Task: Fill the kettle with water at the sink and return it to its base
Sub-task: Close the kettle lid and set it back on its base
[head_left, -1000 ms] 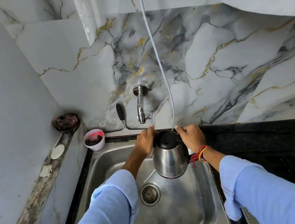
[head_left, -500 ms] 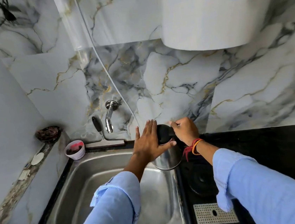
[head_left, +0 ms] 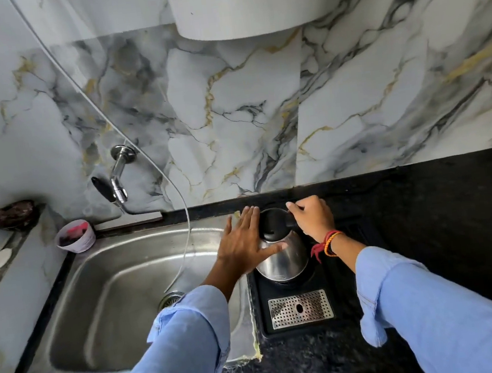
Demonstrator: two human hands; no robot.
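Note:
A steel kettle (head_left: 286,257) with a black lid stands on its black base (head_left: 292,285), just right of the steel sink (head_left: 103,294). My right hand (head_left: 314,217) is closed around the kettle's black handle at the top. My left hand (head_left: 243,245) lies flat against the kettle's left side, fingers spread, thumb across the steel body. The wall tap (head_left: 119,174) is up and to the left, over the sink's back edge. I cannot see whether the kettle holds water, as its lid is down.
A perforated metal drip tray (head_left: 300,309) sits in front of the base on the black counter (head_left: 440,210). A thin white hose (head_left: 180,212) hangs into the sink. A small pink-stained cup (head_left: 75,236) stands at the sink's back left. A white appliance (head_left: 254,1) hangs on the wall above.
The kettle has moved right from over the sink onto the black base on the counter. My left hand went from gripping its rim to lying flat on its side.

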